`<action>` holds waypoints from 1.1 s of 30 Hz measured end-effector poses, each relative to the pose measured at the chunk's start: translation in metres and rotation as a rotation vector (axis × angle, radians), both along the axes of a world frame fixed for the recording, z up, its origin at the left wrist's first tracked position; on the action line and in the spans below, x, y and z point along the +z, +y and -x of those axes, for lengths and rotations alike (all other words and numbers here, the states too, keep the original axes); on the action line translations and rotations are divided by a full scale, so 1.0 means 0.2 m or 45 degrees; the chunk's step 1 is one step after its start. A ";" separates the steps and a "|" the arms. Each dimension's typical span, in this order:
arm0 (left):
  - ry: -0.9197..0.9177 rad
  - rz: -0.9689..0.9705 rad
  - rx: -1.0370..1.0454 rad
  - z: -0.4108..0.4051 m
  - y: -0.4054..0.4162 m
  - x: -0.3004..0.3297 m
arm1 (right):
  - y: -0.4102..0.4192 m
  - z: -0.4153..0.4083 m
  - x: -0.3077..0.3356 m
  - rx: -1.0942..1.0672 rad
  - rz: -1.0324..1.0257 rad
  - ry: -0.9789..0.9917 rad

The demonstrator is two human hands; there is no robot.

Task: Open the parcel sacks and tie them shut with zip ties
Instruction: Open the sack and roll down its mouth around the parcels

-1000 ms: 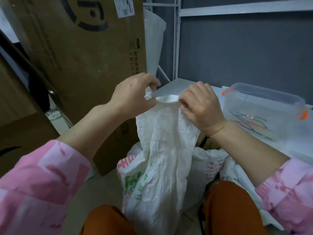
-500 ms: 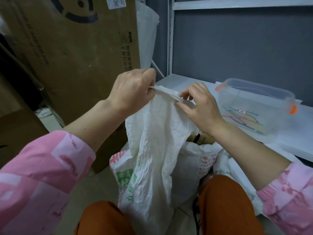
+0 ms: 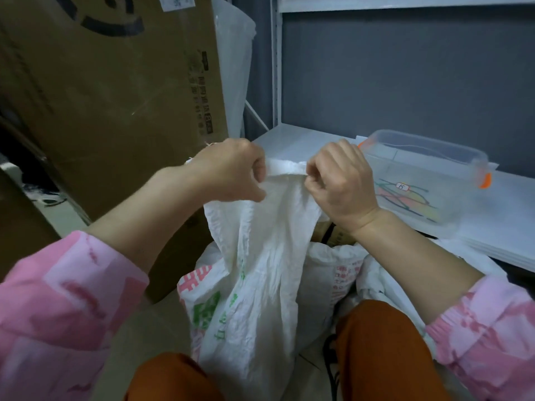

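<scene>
**packer_q:** White woven sack (image 3: 260, 256), held up between the knees. Why grab it like that, both fists right at the top?

**binlid:** Looks like that's the mouth. The left hand (image 3: 231, 172) and right hand (image 3: 341, 180) are each curled tight round the top hem, close together, with a short strip of the edge stretched flat between them. My guess is they're finding the two layers so they can pull them apart. It's the opening step, nothing tied yet.

**packer_q:** And the rest of it just hangs?

**binlid:** Yep, the body drops down crumpled in front of the lap, with more sacks (image 3: 341, 273) slumped on the floor behind it. Lifting it keeps the mouth at working height and lets the weight pull the fabric straight.

**packer_q:** Zip ties anywhere?

**binlid:** There's a clear tub (image 3: 419, 180) on the shelf (image 3: 289, 143), just right of the right hand, with coloured strips inside. Could be the ties, but I can't tell through the plastic. Handy spot for a reach, anyway. Big cardboard box (image 3: 115, 96) leans on the left.
</scene>
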State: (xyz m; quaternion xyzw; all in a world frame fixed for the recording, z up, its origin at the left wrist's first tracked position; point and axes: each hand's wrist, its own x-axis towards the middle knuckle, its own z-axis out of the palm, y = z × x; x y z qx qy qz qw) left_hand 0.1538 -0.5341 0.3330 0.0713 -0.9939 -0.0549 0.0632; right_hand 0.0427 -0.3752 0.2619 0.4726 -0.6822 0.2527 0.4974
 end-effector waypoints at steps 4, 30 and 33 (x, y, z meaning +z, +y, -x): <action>-0.064 -0.345 -0.103 0.09 0.06 0.10 | 0.05 0.04 -0.03 -0.025 0.003 0.041; 0.273 0.388 -0.314 0.17 0.18 -0.12 | 0.15 -0.03 -0.02 -0.154 -0.161 -0.434; 0.285 0.334 -0.285 0.13 0.16 -0.15 | 0.12 -0.06 -0.03 -0.134 -0.139 -0.160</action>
